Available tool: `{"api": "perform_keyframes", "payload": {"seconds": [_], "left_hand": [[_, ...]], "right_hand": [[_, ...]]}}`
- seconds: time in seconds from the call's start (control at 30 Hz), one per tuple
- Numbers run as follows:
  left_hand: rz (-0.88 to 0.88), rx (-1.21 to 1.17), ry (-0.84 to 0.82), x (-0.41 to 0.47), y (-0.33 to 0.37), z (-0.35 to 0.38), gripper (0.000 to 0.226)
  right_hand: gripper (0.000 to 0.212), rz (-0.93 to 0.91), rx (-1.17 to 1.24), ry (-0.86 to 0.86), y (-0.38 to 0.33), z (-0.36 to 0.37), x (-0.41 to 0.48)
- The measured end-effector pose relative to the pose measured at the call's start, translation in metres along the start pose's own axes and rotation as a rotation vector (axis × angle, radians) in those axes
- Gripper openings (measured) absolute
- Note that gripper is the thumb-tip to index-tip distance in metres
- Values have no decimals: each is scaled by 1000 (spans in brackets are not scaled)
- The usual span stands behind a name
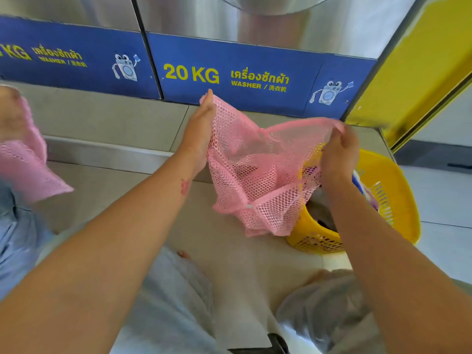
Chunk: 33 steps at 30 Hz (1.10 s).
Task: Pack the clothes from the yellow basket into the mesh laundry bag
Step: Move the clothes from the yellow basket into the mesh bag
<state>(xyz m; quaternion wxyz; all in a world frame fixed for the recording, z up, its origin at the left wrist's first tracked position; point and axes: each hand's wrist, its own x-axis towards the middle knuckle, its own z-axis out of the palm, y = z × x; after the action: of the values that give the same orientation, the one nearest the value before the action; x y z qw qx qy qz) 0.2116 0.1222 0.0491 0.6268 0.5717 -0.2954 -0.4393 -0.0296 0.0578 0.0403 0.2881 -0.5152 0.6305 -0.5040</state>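
Pink bag [245,162], frame centre: left hand [200,131] pinches one rim edge, right hand [338,154] grips the other. Bag and arm [375,246] partly hide basket [401,200], lower right; clothes [319,210] indistinct.

Bright, even light, with soft, faint shadows. Above the blue 20 KG label [191,74] the steel washer front [255,29] carries pale glare streaks. The label reads sharp, as does the mesh laundry bag [250,175] just below it. Far left of it, pink mesh [23,159] is smeared, perhaps by motion. The label's line bows from lens distortion.
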Motion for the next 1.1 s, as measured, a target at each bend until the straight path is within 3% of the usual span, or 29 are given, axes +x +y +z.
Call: {"api": "perform_keyframes", "payload": {"seconds": [0.1, 0.17, 0.23, 0.43, 0.5, 0.57, 0.67, 0.77, 0.83, 1.0, 1.1], "left_hand": [[5, -39, -62, 3, 13, 17, 62], [1, -73, -81, 5, 16, 31, 69], [-5, -67, -115, 2, 14, 45, 61], [-64, 29, -232, -7, -5, 78, 70], [-77, 46, -257, -4, -14, 83, 66], [-72, 73, -277, -1, -19, 87, 57], [-66, 84, -290, 2, -26, 90, 51], [-67, 103, -303, 2, -29, 93, 50], [-58, 109, -316, 2, -29, 98, 50], [-61, 88, -350, 3, -23, 113, 52], [-65, 93, -356, 3, -25, 116, 52]], "right_hand": [[33, 58, -94, 50, 12, -25, 15], [35, 120, -265, -36, 33, -38, 19], [38, 195, -405, -140, 57, -46, 17], [62, 378, -623, -392, 105, -45, 5], [61, 340, -700, -450, 112, -39, 3], [55, 231, -784, -388, 110, -34, 1], [47, -91, -831, -321, 99, -27, -1], [44, -326, -828, -468, 100, -17, -6], [46, -315, -860, -512, 106, -10, -8], [50, -80, -819, -495, 113, 0, 5], [52, -99, -932, -501, 117, -4, 14]]}}
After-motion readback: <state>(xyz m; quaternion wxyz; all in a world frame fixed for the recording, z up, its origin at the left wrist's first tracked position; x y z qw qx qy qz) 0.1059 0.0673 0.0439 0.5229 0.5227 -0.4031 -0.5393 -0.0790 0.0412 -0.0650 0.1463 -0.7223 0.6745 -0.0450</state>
